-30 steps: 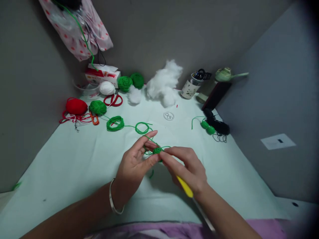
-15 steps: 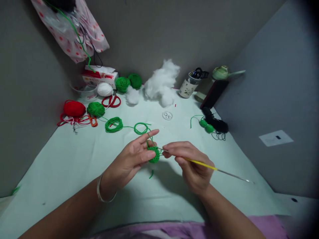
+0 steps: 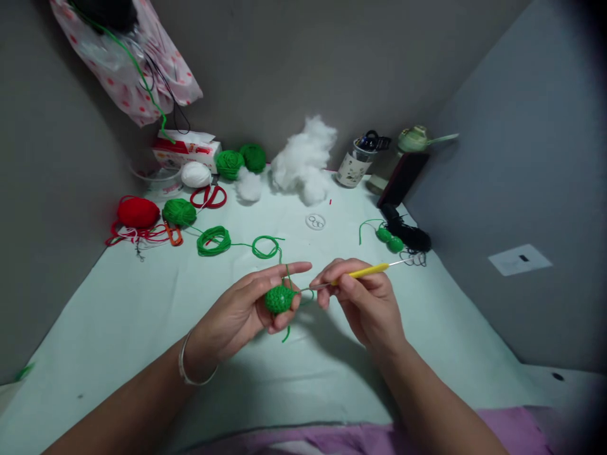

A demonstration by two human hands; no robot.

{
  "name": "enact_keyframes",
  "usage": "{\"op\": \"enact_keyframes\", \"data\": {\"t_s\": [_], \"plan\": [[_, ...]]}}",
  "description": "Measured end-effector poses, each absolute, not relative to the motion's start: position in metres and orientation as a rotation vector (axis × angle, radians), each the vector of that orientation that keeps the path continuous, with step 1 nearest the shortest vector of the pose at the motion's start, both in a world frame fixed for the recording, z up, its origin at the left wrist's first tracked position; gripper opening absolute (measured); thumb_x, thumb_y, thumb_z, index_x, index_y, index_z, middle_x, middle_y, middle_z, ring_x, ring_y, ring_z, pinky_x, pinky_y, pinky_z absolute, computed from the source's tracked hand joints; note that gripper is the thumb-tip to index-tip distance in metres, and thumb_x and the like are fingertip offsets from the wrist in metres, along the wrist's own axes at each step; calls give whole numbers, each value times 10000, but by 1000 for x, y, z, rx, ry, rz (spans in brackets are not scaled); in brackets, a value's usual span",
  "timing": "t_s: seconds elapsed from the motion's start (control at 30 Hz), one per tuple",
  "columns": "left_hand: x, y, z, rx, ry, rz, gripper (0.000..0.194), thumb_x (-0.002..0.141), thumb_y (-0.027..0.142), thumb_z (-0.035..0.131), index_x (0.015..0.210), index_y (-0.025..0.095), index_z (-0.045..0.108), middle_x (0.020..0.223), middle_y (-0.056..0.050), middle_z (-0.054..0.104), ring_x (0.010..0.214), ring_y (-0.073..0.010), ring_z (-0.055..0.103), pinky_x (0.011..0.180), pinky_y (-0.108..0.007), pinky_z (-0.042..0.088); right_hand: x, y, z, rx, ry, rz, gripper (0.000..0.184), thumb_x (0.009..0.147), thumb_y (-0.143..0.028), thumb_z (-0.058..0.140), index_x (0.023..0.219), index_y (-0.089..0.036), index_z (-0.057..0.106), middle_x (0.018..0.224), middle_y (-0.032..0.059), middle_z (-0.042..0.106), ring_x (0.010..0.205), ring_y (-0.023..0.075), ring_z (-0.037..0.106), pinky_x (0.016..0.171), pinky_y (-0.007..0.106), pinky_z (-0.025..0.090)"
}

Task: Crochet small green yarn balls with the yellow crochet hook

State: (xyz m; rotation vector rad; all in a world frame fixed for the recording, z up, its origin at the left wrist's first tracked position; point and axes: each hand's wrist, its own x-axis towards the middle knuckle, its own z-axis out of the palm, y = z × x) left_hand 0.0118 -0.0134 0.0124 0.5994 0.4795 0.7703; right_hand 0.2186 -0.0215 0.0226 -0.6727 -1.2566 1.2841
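Green, rounded crochet piece of yarn (image 3: 279,299): in the head view it sits in the left hand (image 3: 237,311), raised at mid-scene over the pale mint tablecloth (image 3: 161,303). Grip on this side: the piece is pinched between the thumb and the fingers behind it, with the forefinger extended to the right. A thin green working strand (image 3: 287,273) runs up past that forefinger towards a small green yarn coil (image 3: 265,247) farther off. A short green yarn tail (image 3: 286,333) shows just below the hand.

The right hand (image 3: 370,302) pinches a slender metal crochet hook with a yellow handle (image 3: 363,273) between thumb and fingers, pen fashion. Its tip reaches the right edge of the piece; whether it passes through a stitch cannot be told. A slack green loop (image 3: 310,297) hangs beside the shaft.

Step in hand, as judged: a stitch is being worked at the edge. The next move appears to call for the strand kept taut at the forefinger, the piece held steady, and the hook turned so that it catches the yarn without splitting it.

Noted on the far side: fluffy white fibre stuffing (image 3: 303,165) at centre, red-handled scissors (image 3: 208,196) to the left, and a black yarn skein (image 3: 413,239) to the right.
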Motion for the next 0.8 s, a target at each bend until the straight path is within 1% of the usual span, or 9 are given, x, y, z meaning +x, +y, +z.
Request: {"op": "enact_keyframes", "data": {"t_s": [0.07,0.13,0.2,0.33,0.47,0.57,0.63,0.73,0.8], "plan": [[12,-14,13,623,468,795,357,991,338,682,1308,189,748,892,-55,700,659,-116,607,604,-235,479,218,-21,23,-686,-1210,1341,136,977,-317,717,951,-209,795,826,49,808,601,137,726,591,265,643],[11,-15,13,673,466,831,403,953,308,749,1349,233,730,1003,-58,708,834,-149,664,776,-264,533,218,-21,23,-671,-1197,1388,140,972,-338,722,988,-221,797,827,43,801,619,140,730,606,272,645],[11,-15,11,723,484,870,475,885,261,827,1350,280,730,1082,-44,703,966,-169,677,910,-285,524,217,-23,21,-628,-1259,1377,146,977,-339,715,1028,-237,807,883,48,798,665,145,742,635,284,653],[13,-16,6,817,593,940,547,775,199,910,1285,324,760,1090,-26,708,1007,-183,676,936,-307,521,216,-29,19,-711,-1530,1055,156,987,-264,703,1079,-264,829,1027,76,784,844,176,764,737,324,668],[16,-21,4,968,786,1002,663,710,212,953,1329,318,737,1000,-14,684,1046,-205,642,1028,-355,475,215,-32,18,-753,-1714,778,261,991,-164,677,1183,-289,802,1126,86,805,1041,216,762,880,385,663],[18,-26,5,1049,865,1041,655,693,220,963,1305,319,751,968,-3,658,1083,-214,620,1123,-383,401,212,-32,15,-742,-1663,779,270,985,-123,672,1152,-284,810,1095,75,821,1033,208,769,884,379,660],[19,-27,6,1068,867,1046,623,717,218,947,1300,319,751,995,-10,666,1106,-220,618,1145,-393,380,209,-30,12,-740,-1567,856,218,988,-161,682,1105,-280,823,1063,73,830,988,200,774,820,349,662],[18,-27,7,1072,856,1052,601,757,206,913,1321,316,737,1008,-18,675,1104,-222,622,1138,-399,384,208,-27,9,-701,-1397,1058,138,987,-282,707,1048,-268,831,1021,76,836,786,167,763,680,306,645],[17,-25,7,1072,850,1053,609,762,203,907,1334,314,731,989,-16,668,1077,-221,628,1106,-393,412,208,-25,9,-692,-1320,1176,151,975,-348,724,1013,-244,828,987,81,836,687,149,742,643,301,639]]}}
